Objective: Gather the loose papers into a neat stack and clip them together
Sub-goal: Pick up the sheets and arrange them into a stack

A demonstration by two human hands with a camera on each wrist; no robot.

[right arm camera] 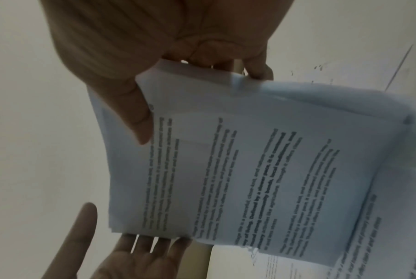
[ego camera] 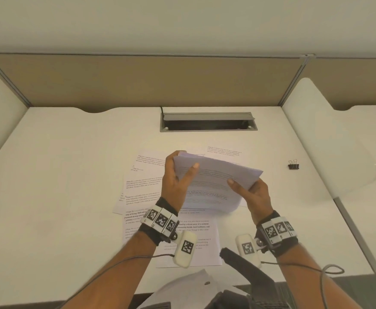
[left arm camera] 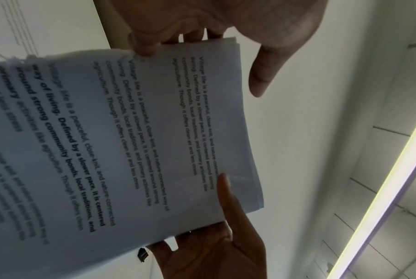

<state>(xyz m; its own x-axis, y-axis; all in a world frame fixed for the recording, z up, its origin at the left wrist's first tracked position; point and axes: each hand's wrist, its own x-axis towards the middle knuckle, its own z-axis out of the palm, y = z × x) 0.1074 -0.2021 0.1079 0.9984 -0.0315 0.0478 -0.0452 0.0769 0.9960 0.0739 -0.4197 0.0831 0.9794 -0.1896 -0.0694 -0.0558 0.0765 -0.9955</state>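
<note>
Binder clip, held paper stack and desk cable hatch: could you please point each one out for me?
binder clip [ego camera: 293, 167], head view, on its black body.
held paper stack [ego camera: 218, 175], head view, middle of the top sheet.
desk cable hatch [ego camera: 208, 116], head view, on its raised grey lid.

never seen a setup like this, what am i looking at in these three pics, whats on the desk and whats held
No machine here: a person's two bare hands, wearing wrist bands with printed markers and small cameras. The wide picture comes from a head camera looking down; the other two look from each wrist along the hand. On the white desk lie loose printed sheets and, to the right, a black binder clip. The right hand pinches a raised stack of papers; the left hand steadies its edge with an open palm.
</note>
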